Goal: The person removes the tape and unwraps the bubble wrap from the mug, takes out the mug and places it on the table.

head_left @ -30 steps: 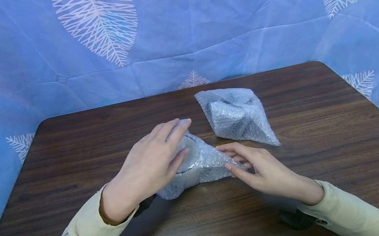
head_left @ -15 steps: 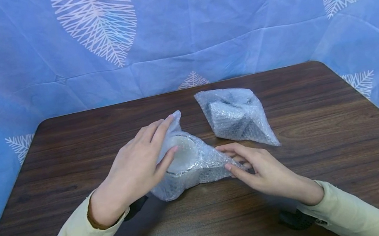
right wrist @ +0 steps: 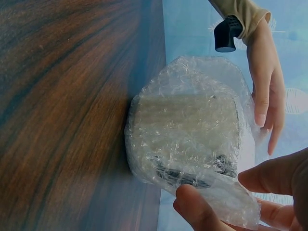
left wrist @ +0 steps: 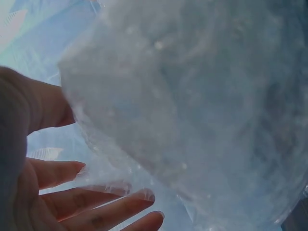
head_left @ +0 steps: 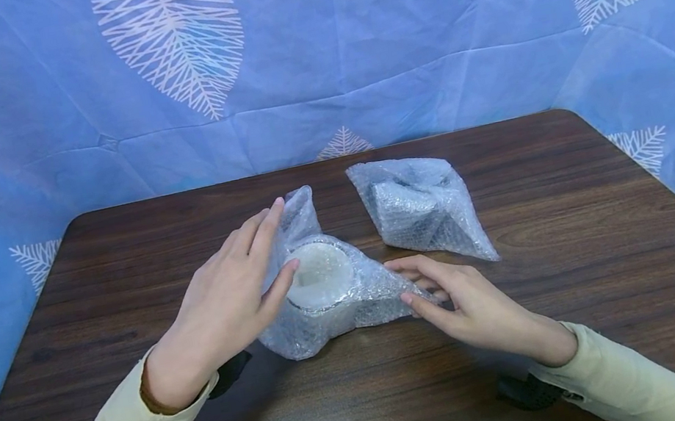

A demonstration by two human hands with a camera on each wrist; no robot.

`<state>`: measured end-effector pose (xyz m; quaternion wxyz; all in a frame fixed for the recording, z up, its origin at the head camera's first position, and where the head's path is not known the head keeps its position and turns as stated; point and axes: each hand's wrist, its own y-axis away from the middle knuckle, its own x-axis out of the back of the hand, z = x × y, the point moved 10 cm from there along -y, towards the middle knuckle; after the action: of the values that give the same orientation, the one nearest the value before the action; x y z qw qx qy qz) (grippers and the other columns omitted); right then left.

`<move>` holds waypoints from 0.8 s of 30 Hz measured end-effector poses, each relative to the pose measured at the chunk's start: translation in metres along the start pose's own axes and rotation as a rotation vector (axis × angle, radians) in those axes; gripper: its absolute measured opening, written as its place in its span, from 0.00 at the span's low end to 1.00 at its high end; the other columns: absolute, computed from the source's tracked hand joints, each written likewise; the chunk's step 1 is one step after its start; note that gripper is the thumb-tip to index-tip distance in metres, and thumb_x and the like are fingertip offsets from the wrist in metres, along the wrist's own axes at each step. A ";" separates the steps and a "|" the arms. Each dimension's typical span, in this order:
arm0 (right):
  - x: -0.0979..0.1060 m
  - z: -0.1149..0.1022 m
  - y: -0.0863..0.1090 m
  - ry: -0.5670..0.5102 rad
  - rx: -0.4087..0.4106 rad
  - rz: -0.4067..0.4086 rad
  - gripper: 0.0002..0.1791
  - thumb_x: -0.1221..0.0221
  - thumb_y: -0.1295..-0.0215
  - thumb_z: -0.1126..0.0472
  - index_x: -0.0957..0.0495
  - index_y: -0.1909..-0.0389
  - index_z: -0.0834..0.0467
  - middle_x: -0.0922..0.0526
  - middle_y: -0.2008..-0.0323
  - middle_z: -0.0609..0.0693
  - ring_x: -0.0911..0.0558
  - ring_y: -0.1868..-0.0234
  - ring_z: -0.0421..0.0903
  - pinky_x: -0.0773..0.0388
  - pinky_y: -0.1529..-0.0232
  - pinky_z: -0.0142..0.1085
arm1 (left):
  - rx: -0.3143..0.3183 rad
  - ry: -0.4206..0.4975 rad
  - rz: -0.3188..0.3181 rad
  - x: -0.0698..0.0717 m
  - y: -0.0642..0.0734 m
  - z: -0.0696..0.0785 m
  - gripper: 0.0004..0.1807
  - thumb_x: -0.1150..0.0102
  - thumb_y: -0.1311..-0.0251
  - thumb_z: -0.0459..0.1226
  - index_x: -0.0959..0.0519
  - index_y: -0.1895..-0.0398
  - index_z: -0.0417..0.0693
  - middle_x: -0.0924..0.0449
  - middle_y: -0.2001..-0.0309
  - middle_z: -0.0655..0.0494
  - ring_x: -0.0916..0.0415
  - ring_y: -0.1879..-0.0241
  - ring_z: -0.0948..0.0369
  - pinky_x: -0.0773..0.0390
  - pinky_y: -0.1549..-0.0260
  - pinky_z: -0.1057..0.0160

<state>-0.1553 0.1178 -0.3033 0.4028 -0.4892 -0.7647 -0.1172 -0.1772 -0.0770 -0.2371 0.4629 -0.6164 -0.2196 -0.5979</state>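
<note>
Bubble-wrapped package, pale and rounded through its clear wrap, dark patches toward the near end; the right hand pinches the tapered tip. Upper right: left hand, fingers extended just beside the package, with black device at the beige sleeve. Left: wood-grained table. Background: pale blue cloth

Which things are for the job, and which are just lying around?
Seem part of the job:
clear bubble-wrap bundle with a round, pale thing inside
left hand, at its left side
right hand, pinching its corner

Seem just there:
second clear bubble-wrap bundle, farther back, untouched
blue cloth with white leaf prints
</note>
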 end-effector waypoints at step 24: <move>0.000 0.001 0.000 0.002 0.002 0.005 0.22 0.44 0.31 0.61 0.31 0.37 0.53 0.19 0.47 0.51 0.16 0.54 0.43 0.18 0.59 0.33 | 0.054 -0.003 0.039 0.007 0.027 -0.032 0.27 0.42 0.36 0.40 0.31 0.36 0.39 0.28 0.40 0.40 0.25 0.45 0.46 0.19 0.64 0.47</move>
<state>-0.1561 0.1185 -0.3040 0.4045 -0.4905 -0.7631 -0.1158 -0.1705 -0.1186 -0.2435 0.4907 -0.6086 -0.2243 -0.5819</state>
